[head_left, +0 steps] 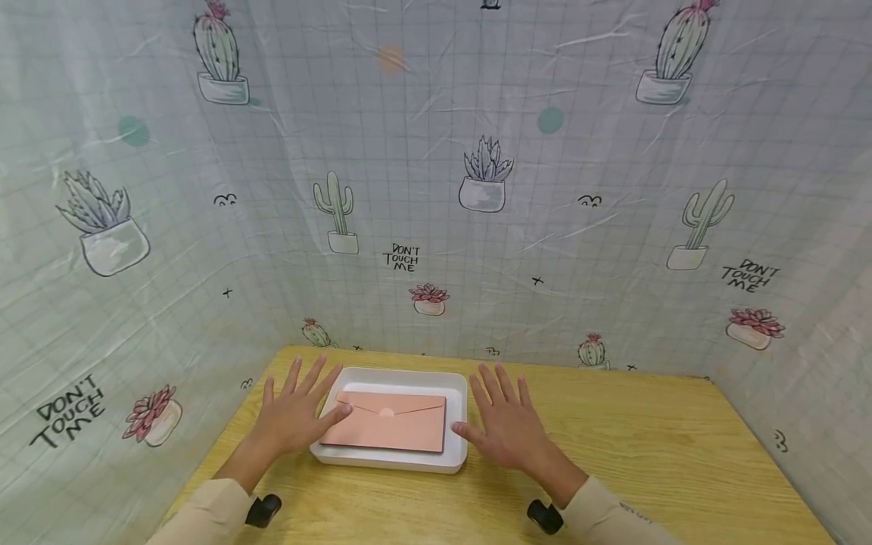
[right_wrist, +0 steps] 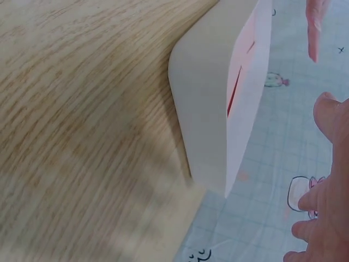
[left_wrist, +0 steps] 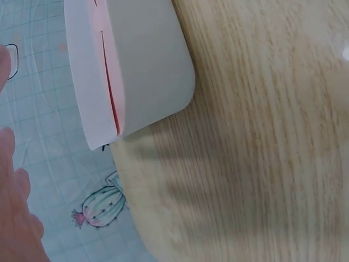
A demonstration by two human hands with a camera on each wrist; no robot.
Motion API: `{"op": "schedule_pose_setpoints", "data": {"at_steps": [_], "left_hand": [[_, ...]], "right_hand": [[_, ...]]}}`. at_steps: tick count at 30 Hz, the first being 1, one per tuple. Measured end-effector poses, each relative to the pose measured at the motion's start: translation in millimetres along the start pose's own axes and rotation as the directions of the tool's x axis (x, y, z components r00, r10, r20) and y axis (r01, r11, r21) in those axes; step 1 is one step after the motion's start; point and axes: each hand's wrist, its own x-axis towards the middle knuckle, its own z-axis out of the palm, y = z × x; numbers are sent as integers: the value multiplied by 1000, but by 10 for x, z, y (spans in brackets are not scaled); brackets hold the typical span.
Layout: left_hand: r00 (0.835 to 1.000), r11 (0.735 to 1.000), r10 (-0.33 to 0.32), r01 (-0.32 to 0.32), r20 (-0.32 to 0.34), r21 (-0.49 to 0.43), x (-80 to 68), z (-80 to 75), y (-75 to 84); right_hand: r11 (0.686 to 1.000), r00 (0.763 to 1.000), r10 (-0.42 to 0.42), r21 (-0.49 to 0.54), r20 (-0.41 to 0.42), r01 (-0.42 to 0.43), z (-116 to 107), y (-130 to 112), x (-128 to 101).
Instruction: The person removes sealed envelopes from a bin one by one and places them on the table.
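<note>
A white tray [head_left: 393, 459] stands on the wooden table, and a pink envelope [head_left: 402, 428] lies in it with its flap side up. A pale round seal sits at the flap's tip. A dark edge shows beneath the envelope; what it belongs to is hidden. My left hand [head_left: 291, 415] hovers by the tray's left side, fingers spread, its thumb overlapping the envelope's corner in the head view. Past the tray's right side is my right hand [head_left: 507, 428], also with spread fingers. In both wrist views the hands appear above the tray's level, apart from it and holding nothing.
The light wooden table [head_left: 647, 439] extends to the right of the tray. A curtain [head_left: 436, 227] printed with cacti hangs behind the table and on both sides. A black wrist device [head_left: 263, 511] is on the left wrist, and another black device [head_left: 545, 517] on the right.
</note>
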Motion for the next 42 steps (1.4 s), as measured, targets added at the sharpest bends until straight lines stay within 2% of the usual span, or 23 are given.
{"op": "schedule_pose_setpoints", "data": {"at_steps": [13, 33, 42], "left_hand": [[1000, 1000, 1, -1, 10, 19, -48, 149, -106], [999, 1000, -11, 11, 33, -26, -79, 247, -173], [996, 997, -29, 34, 86, -65, -66, 310, -250]], "right_hand": [[999, 997, 49, -7, 59, -48, 97, -42, -9], [998, 997, 48, 30, 61, -50, 216, -65, -46], [997, 997, 41, 62, 72, -46, 261, -74, -84]]}}
